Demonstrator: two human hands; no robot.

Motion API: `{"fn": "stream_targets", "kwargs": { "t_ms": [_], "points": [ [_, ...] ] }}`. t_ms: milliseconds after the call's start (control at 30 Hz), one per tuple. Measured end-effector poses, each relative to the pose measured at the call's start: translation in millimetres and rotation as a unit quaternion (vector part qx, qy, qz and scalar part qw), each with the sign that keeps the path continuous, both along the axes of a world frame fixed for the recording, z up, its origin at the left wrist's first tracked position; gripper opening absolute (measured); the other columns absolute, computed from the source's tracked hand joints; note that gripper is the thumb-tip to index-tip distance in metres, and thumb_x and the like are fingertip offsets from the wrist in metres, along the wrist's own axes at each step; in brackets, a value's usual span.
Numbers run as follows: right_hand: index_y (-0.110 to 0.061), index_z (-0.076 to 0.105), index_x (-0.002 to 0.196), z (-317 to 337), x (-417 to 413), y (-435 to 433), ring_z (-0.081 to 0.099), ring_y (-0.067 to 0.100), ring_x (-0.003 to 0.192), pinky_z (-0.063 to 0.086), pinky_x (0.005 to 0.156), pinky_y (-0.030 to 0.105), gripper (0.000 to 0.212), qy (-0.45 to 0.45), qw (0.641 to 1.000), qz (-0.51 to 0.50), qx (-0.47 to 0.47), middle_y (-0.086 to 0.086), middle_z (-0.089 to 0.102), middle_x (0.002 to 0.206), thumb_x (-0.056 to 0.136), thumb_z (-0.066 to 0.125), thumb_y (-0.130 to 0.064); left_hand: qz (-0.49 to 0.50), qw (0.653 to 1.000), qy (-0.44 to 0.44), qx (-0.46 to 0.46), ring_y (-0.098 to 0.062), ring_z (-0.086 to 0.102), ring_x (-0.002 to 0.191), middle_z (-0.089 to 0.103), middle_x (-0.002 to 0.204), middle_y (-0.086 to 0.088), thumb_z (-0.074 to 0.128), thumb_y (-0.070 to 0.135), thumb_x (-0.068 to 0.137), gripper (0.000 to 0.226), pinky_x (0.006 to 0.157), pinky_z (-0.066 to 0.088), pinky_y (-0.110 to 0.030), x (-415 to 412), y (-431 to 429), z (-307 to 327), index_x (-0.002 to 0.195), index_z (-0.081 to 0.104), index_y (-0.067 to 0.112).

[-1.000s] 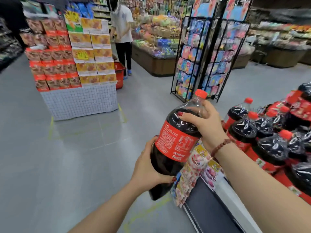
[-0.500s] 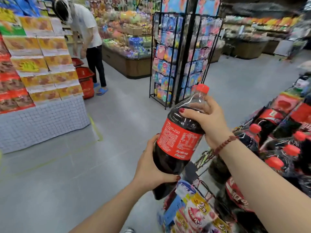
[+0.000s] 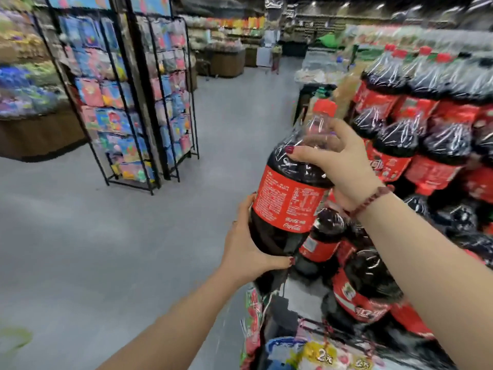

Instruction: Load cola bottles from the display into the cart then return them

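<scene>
Cola bottle [image 3: 288, 198], large, red label, dark contents, is held off the ground in both hands at mid-frame, tilted so its red cap [image 3: 324, 108] points up and slightly right. The right hand [image 3: 338, 166] grips the shoulder just under the neck, with the thumb laid across the near side and the fingers curled round the far side. A beaded bracelet [image 3: 370, 200] sits on that wrist. The left hand [image 3: 245, 247] cups the lower body from the left, palm against the plastic and thumb wrapped under toward the base; the other fingers are hidden behind the bottle. The display [image 3: 426, 116] of shrink-wrapped cola bottles fills the right side in stacked tiers, and the held bottle sits just left of its near edge. Contact with the stack cannot be told. More bottles [image 3: 357, 287] lie tilted below and right of the held one. Colourful packets [image 3: 320, 353], blurred, are at the near bottom edge. On the far left, a black wire rack [image 3: 128, 102] of bright packs stands on the grey floor [image 3: 106, 236]. The background shelving is too blurred to read.
</scene>
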State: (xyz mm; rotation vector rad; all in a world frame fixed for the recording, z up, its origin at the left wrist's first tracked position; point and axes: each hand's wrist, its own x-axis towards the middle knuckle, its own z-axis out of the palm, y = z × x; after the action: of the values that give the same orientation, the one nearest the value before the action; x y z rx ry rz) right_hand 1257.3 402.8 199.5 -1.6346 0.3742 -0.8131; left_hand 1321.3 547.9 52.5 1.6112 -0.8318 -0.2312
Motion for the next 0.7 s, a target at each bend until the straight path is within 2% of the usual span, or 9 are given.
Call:
{"fn": "stream_targets", "kwargs": {
  "t_ms": [133, 200, 267, 333, 467, 533, 600, 667, 700],
  "points": [
    [-0.025, 0.059, 0.101, 5.3, -24.8, -10.8, 0.068, 0.012, 0.089, 0.056, 0.077, 0.033, 0.056, 0.018, 0.995, -0.082, -0.051, -0.005, 0.070, 0.095, 0.055, 0.088, -0.013, -0.106, 0.994, 0.012, -0.016, 0.002, 0.052, 0.122, 0.052, 0.133, 0.012, 0.093, 0.017, 0.045, 0.116, 0.099, 0.046, -0.023, 1.3, -35.7, -1.8, 0.137, 0.026, 0.043],
    [-0.024, 0.058, 0.105, 3.3, -40.2, -13.3, 0.067, 0.005, 0.090, 0.056, 0.080, 0.031, 0.058, 0.025, 0.990, -0.123, -0.068, -0.008, 0.070, 0.097, 0.057, 0.088, -0.014, -0.162, 0.987, 0.010, -0.012, 0.000, 0.049, 0.126, 0.048, 0.137, 0.013, 0.093, 0.015, 0.048, 0.122, 0.106, 0.043, -0.031, 0.7, -54.0, -7.3, 0.142, 0.019, 0.041],
    [-0.025, 0.057, 0.104, -3.7, -53.2, -16.7, 0.066, 0.000, 0.088, 0.055, 0.082, 0.028, 0.055, 0.029, 0.982, -0.163, -0.086, -0.010, 0.069, 0.098, 0.061, 0.087, -0.011, -0.207, 0.978, 0.010, -0.004, 0.000, 0.047, 0.129, 0.045, 0.138, 0.018, 0.093, 0.018, 0.049, 0.127, 0.109, 0.040, -0.035, -2.0, -70.7, -15.8, 0.137, 0.011, 0.057],
    [-0.027, 0.055, 0.103, -12.4, -61.9, -17.8, 0.064, 0.002, 0.092, 0.053, 0.084, 0.025, 0.054, 0.043, 0.974, -0.197, -0.105, -0.010, 0.067, 0.099, 0.061, 0.088, -0.013, -0.233, 0.973, 0.003, 0.004, -0.002, 0.047, 0.129, 0.045, 0.137, 0.022, 0.092, 0.024, 0.048, 0.126, 0.108, 0.041, -0.036, -7.5, -83.4, -26.4, 0.134, 0.008, 0.064],
    [-0.024, 0.054, 0.109, -34.9, -76.8, -18.5, 0.062, -0.002, 0.089, 0.050, 0.082, 0.017, 0.061, 0.046, 0.967, -0.233, -0.097, -0.008, 0.066, 0.101, 0.060, 0.088, -0.011, -0.281, 0.959, -0.004, 0.029, 0.003, 0.048, 0.125, 0.042, 0.127, 0.039, 0.090, 0.030, 0.046, 0.121, 0.103, 0.042, -0.028, -13.5, -97.5, -46.9, 0.133, 0.011, 0.062],
    [-0.021, 0.054, 0.109, -47.0, -79.4, -18.5, 0.065, 0.003, 0.090, 0.053, 0.086, 0.025, 0.061, 0.052, 0.966, -0.237, -0.093, -0.005, 0.067, 0.100, 0.060, 0.087, -0.008, -0.284, 0.958, -0.006, 0.029, 0.012, 0.047, 0.120, 0.044, 0.124, 0.038, 0.092, 0.025, 0.047, 0.122, 0.097, 0.041, -0.015, -14.9, -98.4, -55.4, 0.130, 0.012, 0.064],
    [-0.021, 0.055, 0.108, -56.2, -78.4, -16.9, 0.066, 0.012, 0.094, 0.054, 0.089, 0.038, 0.061, 0.060, 0.964, -0.242, -0.096, -0.001, 0.067, 0.101, 0.058, 0.088, -0.011, -0.281, 0.959, 0.002, 0.030, 0.020, 0.045, 0.115, 0.044, 0.125, 0.032, 0.095, 0.016, 0.048, 0.123, 0.089, 0.037, -0.001, -15.5, -96.2, -64.1, 0.131, 0.014, 0.055],
    [-0.021, 0.055, 0.108, -63.1, -75.4, -14.4, 0.066, 0.014, 0.095, 0.053, 0.089, 0.043, 0.062, 0.066, 0.961, -0.250, -0.099, 0.000, 0.067, 0.102, 0.055, 0.088, -0.015, -0.281, 0.959, 0.002, 0.040, 0.021, 0.044, 0.116, 0.044, 0.126, 0.032, 0.097, 0.017, 0.047, 0.122, 0.090, 0.037, -0.001, -14.5, -93.1, -73.9, 0.133, 0.017, 0.047],
    [-0.020, 0.055, 0.108, -67.4, -73.1, -13.2, 0.066, 0.015, 0.095, 0.053, 0.089, 0.043, 0.062, 0.068, 0.960, -0.252, -0.099, 0.000, 0.067, 0.101, 0.055, 0.088, -0.015, -0.278, 0.959, -0.001, 0.049, 0.016, 0.045, 0.120, 0.043, 0.128, 0.033, 0.097, 0.027, 0.045, 0.124, 0.094, 0.038, -0.006, -13.7, -92.1, -76.5, 0.136, 0.016, 0.049]
  ]
}}
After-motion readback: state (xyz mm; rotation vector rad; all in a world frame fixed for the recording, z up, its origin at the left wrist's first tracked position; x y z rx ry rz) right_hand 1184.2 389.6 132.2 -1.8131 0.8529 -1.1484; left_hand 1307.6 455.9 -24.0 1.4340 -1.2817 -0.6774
